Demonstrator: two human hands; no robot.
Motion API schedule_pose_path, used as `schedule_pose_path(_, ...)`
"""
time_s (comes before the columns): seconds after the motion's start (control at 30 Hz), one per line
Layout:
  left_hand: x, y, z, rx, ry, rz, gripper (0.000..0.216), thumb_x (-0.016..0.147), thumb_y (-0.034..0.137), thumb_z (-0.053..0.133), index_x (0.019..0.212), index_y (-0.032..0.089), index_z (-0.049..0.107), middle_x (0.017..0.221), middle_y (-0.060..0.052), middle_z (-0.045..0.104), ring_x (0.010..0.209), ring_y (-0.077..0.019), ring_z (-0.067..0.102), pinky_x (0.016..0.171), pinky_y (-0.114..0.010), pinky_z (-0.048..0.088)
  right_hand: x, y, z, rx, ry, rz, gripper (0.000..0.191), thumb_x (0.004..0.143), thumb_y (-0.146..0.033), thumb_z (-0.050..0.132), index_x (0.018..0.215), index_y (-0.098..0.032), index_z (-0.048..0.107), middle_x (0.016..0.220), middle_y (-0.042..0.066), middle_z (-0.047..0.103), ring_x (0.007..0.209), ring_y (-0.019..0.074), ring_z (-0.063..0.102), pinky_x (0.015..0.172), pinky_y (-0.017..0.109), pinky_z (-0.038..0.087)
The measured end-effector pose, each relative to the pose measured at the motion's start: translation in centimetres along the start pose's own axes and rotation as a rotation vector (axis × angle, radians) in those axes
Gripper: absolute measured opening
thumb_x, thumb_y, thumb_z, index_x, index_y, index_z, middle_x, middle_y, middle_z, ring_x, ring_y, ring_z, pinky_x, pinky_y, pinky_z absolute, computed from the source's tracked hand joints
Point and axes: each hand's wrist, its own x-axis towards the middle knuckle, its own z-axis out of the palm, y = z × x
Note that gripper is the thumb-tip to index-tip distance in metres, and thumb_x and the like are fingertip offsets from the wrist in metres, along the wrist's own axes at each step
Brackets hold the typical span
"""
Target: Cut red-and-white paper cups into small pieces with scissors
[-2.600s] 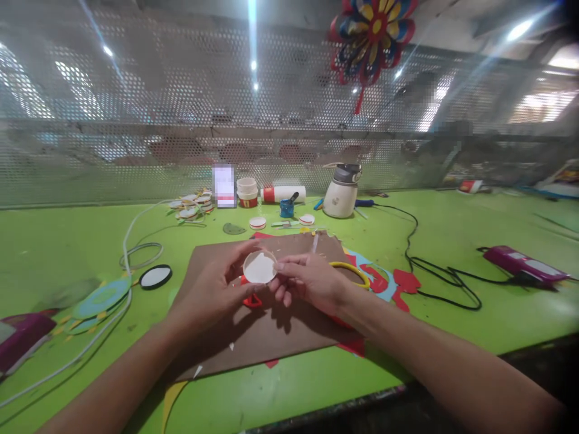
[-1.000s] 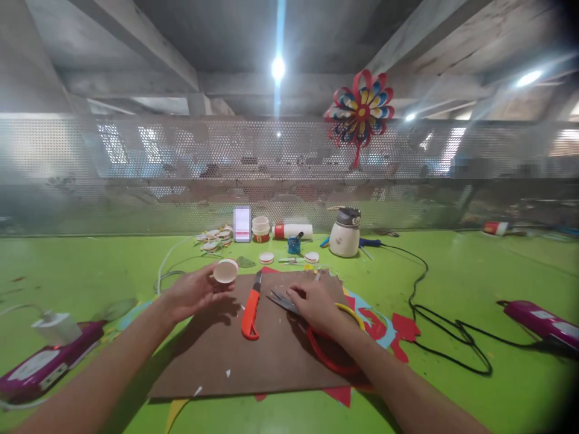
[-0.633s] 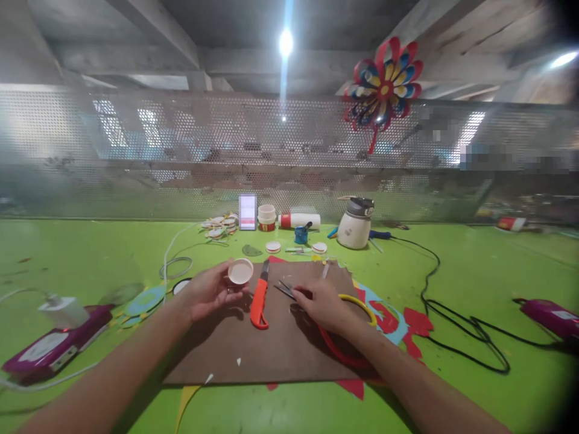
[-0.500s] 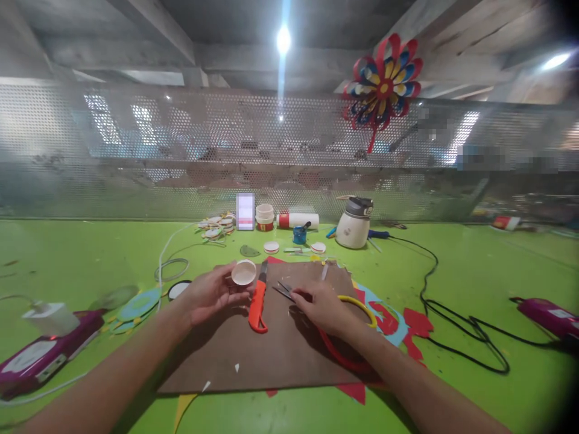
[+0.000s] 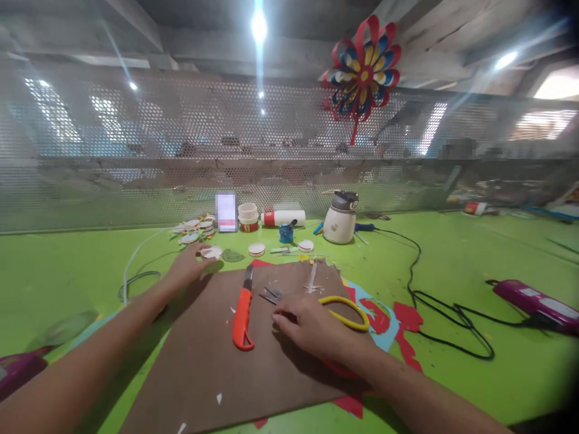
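Note:
Beyond the far left edge of the brown board (image 5: 194, 361), my left hand (image 5: 187, 265) grips the rim of a shallow white paper cup bottom (image 5: 211, 253), at table level. My right hand (image 5: 305, 325) is over the board, fingers curled together; whatever they may pinch is hidden. It lies across scissors (image 5: 346, 312), whose blade tips point left and whose yellow handle loop shows to the right. Between the hands, an orange-handled utility knife (image 5: 242, 316) lies on the board, blade pointing away from me. Small white scraps lie on the board.
Along the back stand a phone (image 5: 227, 212), stacked cups (image 5: 248, 217), a white roll (image 5: 284, 218), a blue jar (image 5: 286, 233) and a bottle (image 5: 340, 218). Red paper scraps (image 5: 408, 316) and a black cord (image 5: 414, 265) lie right. A paper flower (image 5: 365, 75) hangs above.
My left hand has moved away and left with the paper cup bottom, from above the board to the table behind it. My right hand stays near the scissors; the view has shifted slightly.

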Motion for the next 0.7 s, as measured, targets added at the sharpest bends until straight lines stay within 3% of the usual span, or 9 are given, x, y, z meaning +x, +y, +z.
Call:
schedule_pose_path(0.23,1.9,-2.4,0.7,0.126,-0.135,0.049,0.055,0.060,0.048,0.080,0.104,0.017,0.072,0.119,-0.019,0.077,0.109,-0.0385,0.071,0.092,-0.043,0.052,-0.4,-0.5,-0.4,0.011,0.006,-0.039,0.014,0.098,-0.018,0.062,0.094,-0.015,0.075,0.088,0.004,0.076,0.079,0.0171,0.067,0.074,0.031,0.051)
schedule_pose_path(0.47,2.8,-3.9,0.4,0.240,-0.230,0.081,0.061,0.060,0.052,0.071,0.110,0.016,0.074,0.123,-0.024,0.076,0.103,-0.0409,0.074,0.090,-0.047,0.056,-0.7,-1.2,-1.1,-0.009,0.000,-0.057,0.022,0.098,-0.018,0.059,0.087,-0.015,0.078,0.086,0.007,0.077,0.074,0.0163,0.064,0.066,0.028,0.040)
schedule_pose_path(0.7,2.5,-3.7,0.6,0.373,-0.214,0.164,0.054,0.065,0.048,0.068,0.109,0.018,0.077,0.124,-0.017,0.077,0.116,-0.0424,0.070,0.101,-0.045,0.052,-0.3,-0.7,-0.7,-0.045,-0.012,-0.042,0.014,0.100,-0.018,0.061,0.095,-0.015,0.075,0.090,0.003,0.076,0.081,0.0172,0.068,0.076,0.032,0.052)
